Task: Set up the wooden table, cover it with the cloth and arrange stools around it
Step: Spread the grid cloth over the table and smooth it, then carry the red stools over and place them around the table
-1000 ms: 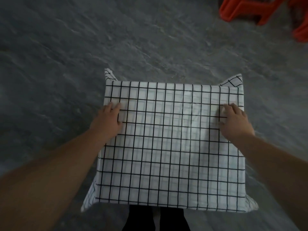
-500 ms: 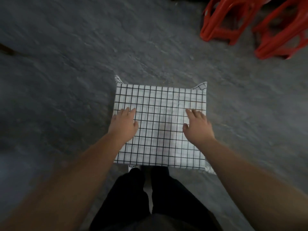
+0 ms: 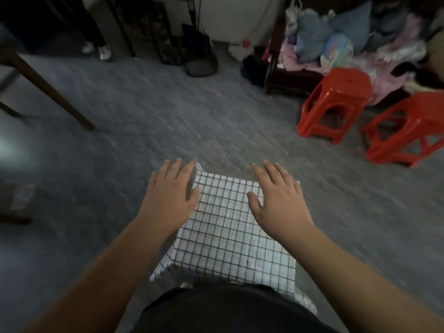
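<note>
Reaching forward over the black-and-white checked cloth point(image 3: 230, 224), both hands were flat, with fingers straight and spread, and gripped nothing. The left hand point(image 3: 169, 195) overlapped the cloth's far left corner, its fingertips past the edge and over the grey floor point(image 3: 216, 121). The right hand point(image 3: 280, 200) overlapped the far right side in the same manner. Whether the palms pressed on the fabric or hung just above it could not be told. The cloth was spread square and smooth directly in front of the person, its corners drooping down at the near side, and what it covered was hidden. A red plastic stool point(image 3: 346, 86) stood upright on the floor well off to the right and farther away, and a second red stool point(image 3: 418, 109) stood just beside it at the frame's edge; both were well apart from the cloth. Behind them a heap of mixed fabrics point(image 3: 348, 39) lay on dark wooden furniture point(image 3: 283, 78). A slanted wooden leg point(image 3: 48, 91) met the floor at the far left. Another person's white shoes point(image 3: 101, 50) showed near the back wall, and a round grey stand base point(image 3: 200, 66) sat to their right.
</note>
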A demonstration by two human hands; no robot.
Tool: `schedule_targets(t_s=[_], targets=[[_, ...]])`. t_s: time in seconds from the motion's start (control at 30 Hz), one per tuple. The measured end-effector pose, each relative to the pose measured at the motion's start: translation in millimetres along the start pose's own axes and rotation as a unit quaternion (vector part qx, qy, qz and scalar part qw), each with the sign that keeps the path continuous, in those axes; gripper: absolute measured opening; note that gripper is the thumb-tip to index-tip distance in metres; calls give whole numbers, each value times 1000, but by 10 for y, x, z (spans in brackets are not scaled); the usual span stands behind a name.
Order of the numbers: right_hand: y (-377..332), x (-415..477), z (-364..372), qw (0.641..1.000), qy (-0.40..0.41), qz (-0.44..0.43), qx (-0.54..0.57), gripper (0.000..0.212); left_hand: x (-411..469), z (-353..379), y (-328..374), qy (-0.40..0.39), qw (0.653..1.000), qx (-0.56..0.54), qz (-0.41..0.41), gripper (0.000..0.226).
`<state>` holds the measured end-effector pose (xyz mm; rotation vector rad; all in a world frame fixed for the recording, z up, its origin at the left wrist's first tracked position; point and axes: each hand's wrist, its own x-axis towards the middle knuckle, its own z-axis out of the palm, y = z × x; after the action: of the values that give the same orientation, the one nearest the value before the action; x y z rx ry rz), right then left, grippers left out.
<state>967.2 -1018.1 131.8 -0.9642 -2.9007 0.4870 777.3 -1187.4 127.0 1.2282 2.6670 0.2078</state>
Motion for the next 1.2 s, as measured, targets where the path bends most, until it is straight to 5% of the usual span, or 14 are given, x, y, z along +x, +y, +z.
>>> schedule_targets(t_s=[0.43,0.93,1.2], targets=[[-1473,445,290,999,-6,-46,-3,65,-335,-472,-1383,53,994,-24,-90,71],[-4719,1014,1213,1000,6,-2,-10,66,-624,-1096,-4794,26,997,-16,-76,73],[-5182,1331,1373,1000,-15,0,-11,69,-345,-1221,-5306,12,997,-24,-66,72]])
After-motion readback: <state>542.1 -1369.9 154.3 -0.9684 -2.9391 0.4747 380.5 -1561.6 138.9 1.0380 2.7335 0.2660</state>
